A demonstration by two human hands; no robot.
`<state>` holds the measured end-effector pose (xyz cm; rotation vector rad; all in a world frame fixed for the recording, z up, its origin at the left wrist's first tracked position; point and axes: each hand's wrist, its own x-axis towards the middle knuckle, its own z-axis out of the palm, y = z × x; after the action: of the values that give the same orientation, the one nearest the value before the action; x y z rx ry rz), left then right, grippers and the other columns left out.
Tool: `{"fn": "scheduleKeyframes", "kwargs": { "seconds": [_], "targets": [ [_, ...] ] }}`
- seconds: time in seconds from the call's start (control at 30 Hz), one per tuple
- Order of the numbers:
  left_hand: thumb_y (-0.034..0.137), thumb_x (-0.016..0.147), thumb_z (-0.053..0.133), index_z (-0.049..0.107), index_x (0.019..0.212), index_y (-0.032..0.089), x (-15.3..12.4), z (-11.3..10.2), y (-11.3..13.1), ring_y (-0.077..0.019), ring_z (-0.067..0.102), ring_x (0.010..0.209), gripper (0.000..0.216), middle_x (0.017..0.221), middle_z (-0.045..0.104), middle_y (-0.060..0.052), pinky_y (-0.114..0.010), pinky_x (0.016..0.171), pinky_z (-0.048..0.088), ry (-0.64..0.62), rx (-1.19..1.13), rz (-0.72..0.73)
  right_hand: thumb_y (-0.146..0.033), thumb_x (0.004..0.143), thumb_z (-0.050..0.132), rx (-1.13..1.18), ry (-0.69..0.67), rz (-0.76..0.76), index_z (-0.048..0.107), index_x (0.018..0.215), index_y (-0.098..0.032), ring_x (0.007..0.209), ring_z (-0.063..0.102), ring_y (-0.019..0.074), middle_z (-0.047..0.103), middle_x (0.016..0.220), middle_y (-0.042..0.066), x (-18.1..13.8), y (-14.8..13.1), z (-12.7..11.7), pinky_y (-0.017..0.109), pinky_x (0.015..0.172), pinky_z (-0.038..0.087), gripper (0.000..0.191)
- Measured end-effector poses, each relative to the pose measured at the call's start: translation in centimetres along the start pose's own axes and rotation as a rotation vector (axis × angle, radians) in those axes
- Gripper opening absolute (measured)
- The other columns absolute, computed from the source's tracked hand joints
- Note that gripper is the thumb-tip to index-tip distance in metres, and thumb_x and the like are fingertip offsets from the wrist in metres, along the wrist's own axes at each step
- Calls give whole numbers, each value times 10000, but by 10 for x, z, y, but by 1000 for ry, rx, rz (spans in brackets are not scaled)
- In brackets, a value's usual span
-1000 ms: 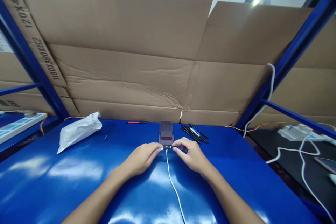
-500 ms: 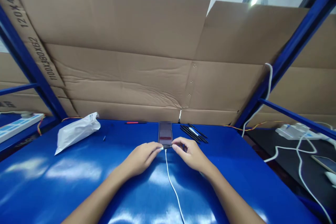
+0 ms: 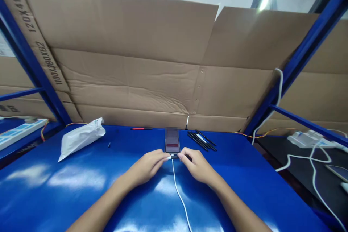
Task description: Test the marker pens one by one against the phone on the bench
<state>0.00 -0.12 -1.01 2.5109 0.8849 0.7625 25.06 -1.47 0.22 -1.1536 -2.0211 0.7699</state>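
Between my two hands lies a small pen [image 3: 174,157], held level, its left end whitish and the rest black. My left hand [image 3: 152,165] pinches the whitish end. The dark end is gripped by my right hand [image 3: 196,164], thumb against fingers. Right behind the pen a phone [image 3: 172,146] with a dark screen rests on the blue table. A white cable [image 3: 178,191] runs from the phone's near edge toward me, passing by the pen. To the right of the phone several black pens [image 3: 199,140] lie in a loose bunch, with a white-and-blue one among them.
On the blue table [image 3: 130,203] a white plastic bag [image 3: 81,138] lies at the left, with a tiny dark piece [image 3: 109,145] beside it. A red-and-black pen [image 3: 141,128] is near the cardboard wall [image 3: 127,79]. Blue posts [image 3: 296,54] and white cables [image 3: 312,166] stand at the right.
My hands and the pen have come slightly lower and nearer to me, showing the phone's near edge. The whole view has shifted a little. Both hands keep their hold.
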Motion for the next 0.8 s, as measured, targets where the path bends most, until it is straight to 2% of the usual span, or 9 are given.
{"fn": "scheduleKeyframes", "kwargs": {
  "seconds": [0.1, 0.17, 0.27, 0.37, 0.5, 0.67, 0.8],
  "targets": [
    [305, 1089, 411, 715, 1231, 213, 0, -1, 0, -201, 650, 877, 348, 967, 706, -69, -290, 814, 512, 74, 4, 21, -516, 1054, 432, 84, -21, 57, 498, 688, -194, 637, 453, 136, 513, 655, -28, 2, 5, 5, 253, 606, 322, 492],
    [330, 1056, 503, 743, 1162, 214, 2, -2, 1, -201, 658, 882, 287, 969, 718, -67, -295, 825, 514, 144, -80, -26, -564, 1046, 423, 159, -35, 103, 521, 701, -194, 599, 439, 133, 495, 628, -33, 4, 6, 7, 251, 586, 327, 515],
    [377, 922, 714, 727, 1076, 190, 7, -1, 2, -204, 687, 872, 242, 963, 735, -61, -302, 819, 535, 365, -350, -228, -595, 1039, 425, 229, -73, 133, 601, 759, -184, 577, 462, 134, 523, 613, -30, 4, 5, 8, 249, 586, 348, 527],
    [403, 795, 822, 667, 1157, 161, 13, 3, 2, -204, 697, 807, 463, 871, 728, -40, -308, 769, 553, 556, -679, -404, -593, 1048, 408, 241, -177, 106, 657, 783, -176, 600, 502, 138, 566, 633, -16, 2, 1, 11, 247, 611, 371, 554],
    [419, 784, 829, 566, 1408, 128, 17, 6, 0, -163, 656, 698, 737, 795, 704, -5, -295, 720, 537, 589, -888, -460, -571, 1059, 398, 260, -262, 95, 684, 799, -174, 614, 536, 140, 612, 665, -5, -1, -3, 16, 246, 630, 393, 554],
    [460, 764, 843, 659, 1330, 78, 17, -2, -3, -132, 608, 688, 708, 815, 716, -35, -265, 708, 508, 718, -957, -506, -512, 1072, 410, 228, -168, 79, 685, 824, -179, 663, 578, 151, 643, 693, -2, 1, 1, 9, 250, 670, 408, 497],
    [467, 726, 870, 652, 1353, 84, 16, -6, -6, -136, 615, 690, 767, 818, 726, -38, -265, 702, 509, 803, -973, -522, -481, 1075, 416, 206, -149, 79, 686, 831, -180, 681, 583, 155, 649, 702, -1, 2, 2, 4, 255, 680, 408, 473]
  ]
}}
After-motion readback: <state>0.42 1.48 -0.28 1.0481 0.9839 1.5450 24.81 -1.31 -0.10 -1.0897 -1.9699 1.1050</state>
